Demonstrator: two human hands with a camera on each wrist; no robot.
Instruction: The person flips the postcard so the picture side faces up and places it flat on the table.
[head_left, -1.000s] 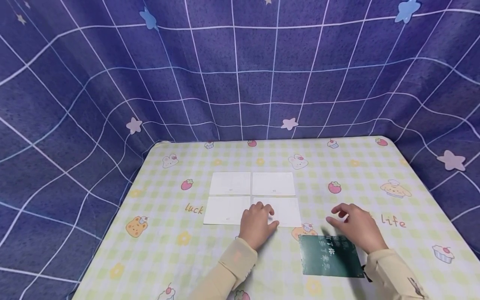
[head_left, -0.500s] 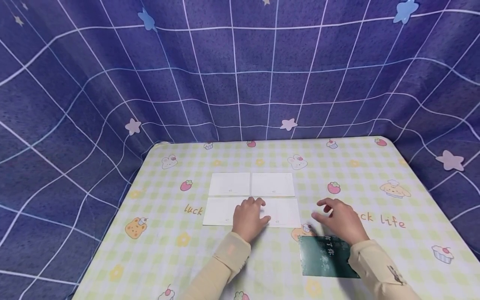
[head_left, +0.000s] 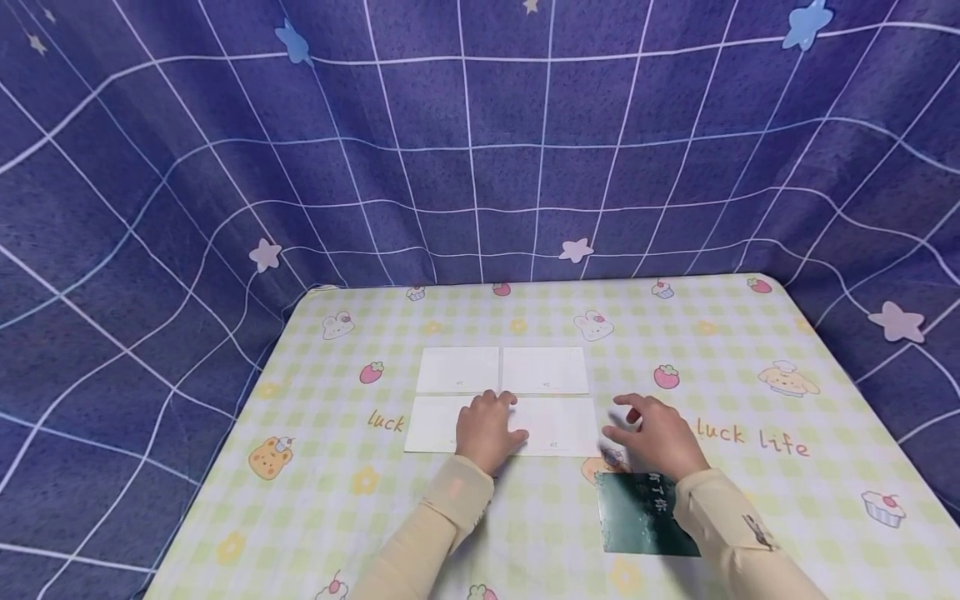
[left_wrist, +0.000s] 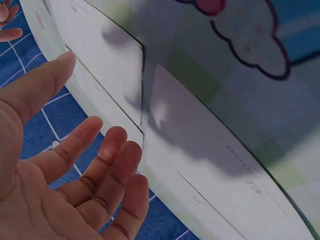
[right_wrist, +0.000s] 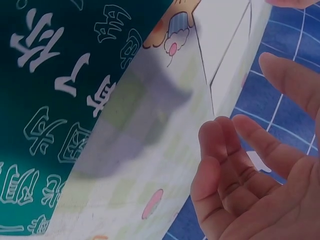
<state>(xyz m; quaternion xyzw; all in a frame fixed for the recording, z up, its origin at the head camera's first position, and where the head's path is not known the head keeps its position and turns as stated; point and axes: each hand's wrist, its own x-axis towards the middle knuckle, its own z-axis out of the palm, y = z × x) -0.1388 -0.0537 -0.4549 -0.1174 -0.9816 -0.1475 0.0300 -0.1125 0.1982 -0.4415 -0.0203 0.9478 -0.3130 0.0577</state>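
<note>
Several white cards lie face to face in two rows at the middle of the table, edges nearly meeting. My left hand hovers over the front row, fingers loosely bent and holding nothing. Its shadow falls on a white card in the left wrist view. To the right of the cards, my right hand is held above the cloth, thumb and fingers apart with nothing between them. A dark green card with white characters lies in front of it, partly covered by the right sleeve; more of its lettering shows in the right wrist view.
A pale green checked tablecloth with printed cartoons covers the table. Behind and at both sides hangs a blue curtain with a white grid and stars.
Both hands have drifted left, the right one from beyond the green card toward the white cards. The right sleeve now covers more of the green card. The cards stay where they were.
</note>
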